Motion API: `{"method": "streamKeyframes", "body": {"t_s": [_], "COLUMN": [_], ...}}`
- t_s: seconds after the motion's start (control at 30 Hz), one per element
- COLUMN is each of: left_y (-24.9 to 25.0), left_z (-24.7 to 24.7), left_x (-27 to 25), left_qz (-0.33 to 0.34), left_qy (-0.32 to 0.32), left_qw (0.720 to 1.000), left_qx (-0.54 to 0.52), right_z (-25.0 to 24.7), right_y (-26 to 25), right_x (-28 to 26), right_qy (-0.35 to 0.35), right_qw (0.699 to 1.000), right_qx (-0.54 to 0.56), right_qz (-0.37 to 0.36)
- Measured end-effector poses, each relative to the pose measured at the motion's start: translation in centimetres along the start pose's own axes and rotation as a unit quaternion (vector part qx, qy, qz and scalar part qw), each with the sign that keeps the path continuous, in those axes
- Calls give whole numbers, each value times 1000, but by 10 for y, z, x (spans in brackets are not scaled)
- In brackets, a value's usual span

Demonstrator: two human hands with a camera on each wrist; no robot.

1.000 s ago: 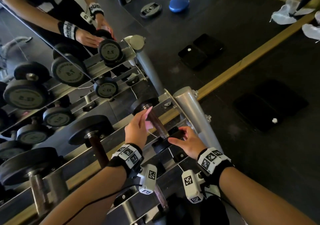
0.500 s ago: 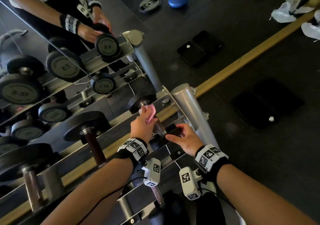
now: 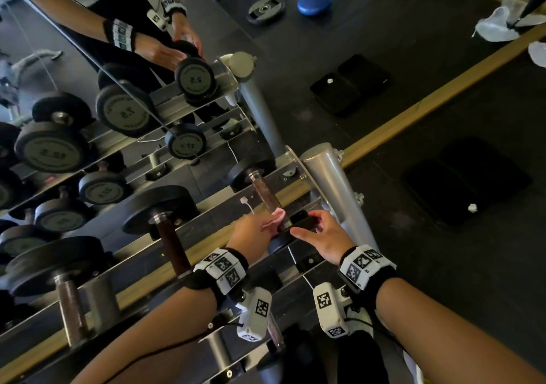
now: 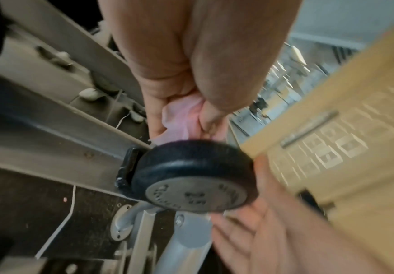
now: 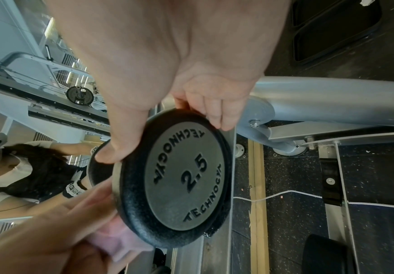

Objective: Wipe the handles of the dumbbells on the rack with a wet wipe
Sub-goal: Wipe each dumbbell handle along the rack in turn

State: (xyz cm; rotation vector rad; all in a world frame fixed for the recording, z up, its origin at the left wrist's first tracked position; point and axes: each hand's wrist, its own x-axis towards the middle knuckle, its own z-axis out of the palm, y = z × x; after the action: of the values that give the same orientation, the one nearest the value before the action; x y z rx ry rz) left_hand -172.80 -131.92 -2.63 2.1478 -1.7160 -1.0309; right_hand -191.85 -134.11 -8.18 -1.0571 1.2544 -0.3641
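The small 2.5 dumbbell lies at the right end of the rack's top rail (image 3: 206,230). Its brown handle (image 3: 266,194) is bare from the far head down to my left hand (image 3: 273,221). That hand wraps a pink wet wipe (image 3: 277,215) round the handle's near end, against the near head. The left wrist view shows the wipe (image 4: 182,118) bunched between thumb and fingers just above the black head (image 4: 196,178). My right hand (image 3: 304,222) grips the near head's rim (image 5: 182,179) with thumb and fingers.
Two bigger dumbbells (image 3: 165,209) (image 3: 56,262) lie to the left on the same rail. A mirror behind the rack repeats them. The rack's grey post (image 3: 334,182) stands just right of my hands. Black mats (image 3: 466,182) lie on the floor to the right.
My left hand has slid the wipe along the handle from near the far head to the near end. The right hand has stayed on the near head.
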Motion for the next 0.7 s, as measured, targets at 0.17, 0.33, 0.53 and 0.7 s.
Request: {"method": "streamKeyframes", "body": {"t_s": [0.17, 0.33, 0.53, 0.7], "left_y": [-17, -6, 3, 7], "left_z": [-22, -23, -12, -5], "left_x": [22, 42, 35, 9], "left_qz": [-97, -58, -70, 36], "left_qy": [157, 135, 63, -22], "left_qw": [982, 989, 994, 979], "left_qx": [-48, -13, 49, 201], "right_z": [-1, 1, 0, -1], "right_y": [3, 1, 0, -2], "right_x": [2, 2, 2, 0], "right_qy": [-8, -5, -2, -1], "right_qw": [1000, 1000, 1000, 1000], "right_qx": [8, 16, 18, 7], "right_qz": [1, -4, -5, 8]}}
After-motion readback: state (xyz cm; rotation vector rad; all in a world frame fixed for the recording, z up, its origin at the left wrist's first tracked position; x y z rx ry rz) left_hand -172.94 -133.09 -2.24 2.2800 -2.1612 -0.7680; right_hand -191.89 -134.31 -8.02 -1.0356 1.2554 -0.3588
